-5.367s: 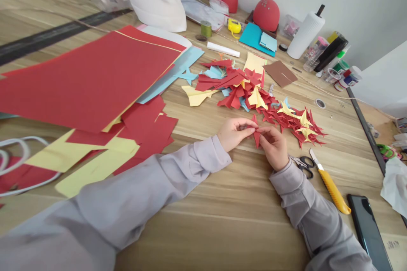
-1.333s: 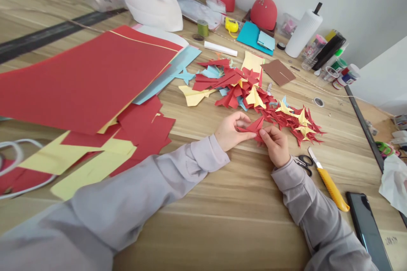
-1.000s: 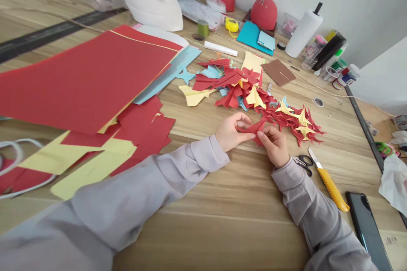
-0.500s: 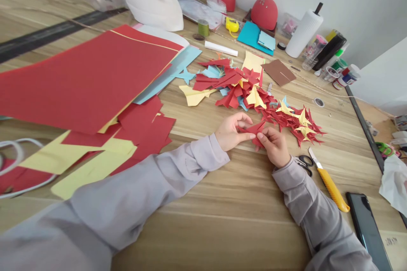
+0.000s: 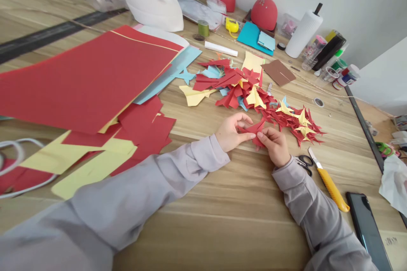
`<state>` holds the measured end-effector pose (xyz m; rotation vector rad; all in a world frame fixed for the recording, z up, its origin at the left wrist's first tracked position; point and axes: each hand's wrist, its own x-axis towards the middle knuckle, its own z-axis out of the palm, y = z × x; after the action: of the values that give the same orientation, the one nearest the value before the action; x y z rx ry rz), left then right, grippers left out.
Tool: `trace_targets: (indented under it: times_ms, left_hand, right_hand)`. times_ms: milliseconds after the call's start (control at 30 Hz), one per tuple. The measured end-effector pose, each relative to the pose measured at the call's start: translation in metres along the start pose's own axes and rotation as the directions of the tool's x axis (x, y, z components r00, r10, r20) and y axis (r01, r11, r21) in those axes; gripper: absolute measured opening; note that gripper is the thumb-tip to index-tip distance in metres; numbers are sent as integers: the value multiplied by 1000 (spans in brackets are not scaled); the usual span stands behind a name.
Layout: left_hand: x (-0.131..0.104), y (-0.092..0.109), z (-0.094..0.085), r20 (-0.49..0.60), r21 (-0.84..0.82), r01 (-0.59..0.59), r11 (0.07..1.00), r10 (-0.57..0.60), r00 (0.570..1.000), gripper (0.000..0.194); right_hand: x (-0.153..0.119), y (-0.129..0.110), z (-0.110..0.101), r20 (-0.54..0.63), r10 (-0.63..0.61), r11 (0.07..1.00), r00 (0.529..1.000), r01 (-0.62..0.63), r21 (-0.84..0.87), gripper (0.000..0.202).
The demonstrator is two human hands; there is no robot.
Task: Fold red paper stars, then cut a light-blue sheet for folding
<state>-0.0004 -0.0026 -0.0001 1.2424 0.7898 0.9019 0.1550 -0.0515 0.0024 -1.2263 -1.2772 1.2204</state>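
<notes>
1. So my left hand (image 5: 231, 132) has a folded red paper piece (image 5: 255, 128) pinched between thumb and fingers, holding it by its left side.
2. My right hand (image 5: 276, 146) is closed on the same piece from the other side, thumb and index finger squeezing the lower right part. Fingertips nearly meet, so part of the paper is hidden.
3. The piece itself sits between my hands, over the wooden table (image 5: 206, 220), just on my side of the pile of folded paper shapes (image 5: 235, 95). That pile's mostly red, with some yellow and light blue mixed in.
4. Near my right cuff: black-handled scissors (image 5: 305, 161), partly behind the sleeve, then a yellow-handled knife (image 5: 332, 188) with its blade pointing away from me, and a black phone (image 5: 365, 224) lying closer to me.
5. Off to my left there's a big red sheet (image 5: 85, 80) on top of other paper, with pale yellow strips (image 5: 95, 171) poking out on the near side.
6. Past the pile: brown paper square (image 5: 278, 72), yellow tape measure (image 5: 232, 25).
</notes>
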Motion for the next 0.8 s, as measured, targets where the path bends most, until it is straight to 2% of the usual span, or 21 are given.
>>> trace_targets:
  times_ms: [200, 467, 800]
  left_hand:
    - [0, -3, 3, -9, 2, -25, 1000, 25, 1000, 43]
    - [-1, 1, 2, 10, 64, -23, 998, 22, 1000, 43]
    - [-1, -4, 5, 46, -81, -9, 997, 12, 999, 43]
  right_hand:
    - [0, 0, 0, -73, -40, 999, 997, 38, -34, 35]
    - [1, -1, 2, -57, -37, 997, 998, 33, -64, 37]
    - [3, 1, 2, -103, -27, 998, 994, 21, -58, 39]
